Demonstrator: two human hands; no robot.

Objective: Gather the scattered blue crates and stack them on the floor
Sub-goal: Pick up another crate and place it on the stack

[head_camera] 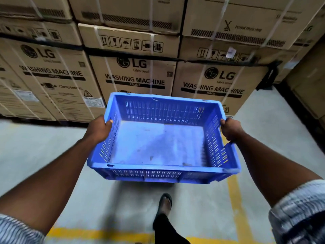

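Observation:
One blue slotted plastic crate (158, 143) is held up in front of me, above the grey floor, open side up and empty. My left hand (99, 128) grips its left rim, thumb over the edge. My right hand (229, 128) grips the right rim the same way. No other blue crate shows in this view.
A wall of stacked cardboard washing-machine boxes (135, 71) rises just beyond the crate and spans the view. More boxes (309, 88) stand at the right. Yellow floor lines (235, 199) run below and to the right. My sandalled foot (165, 203) is under the crate.

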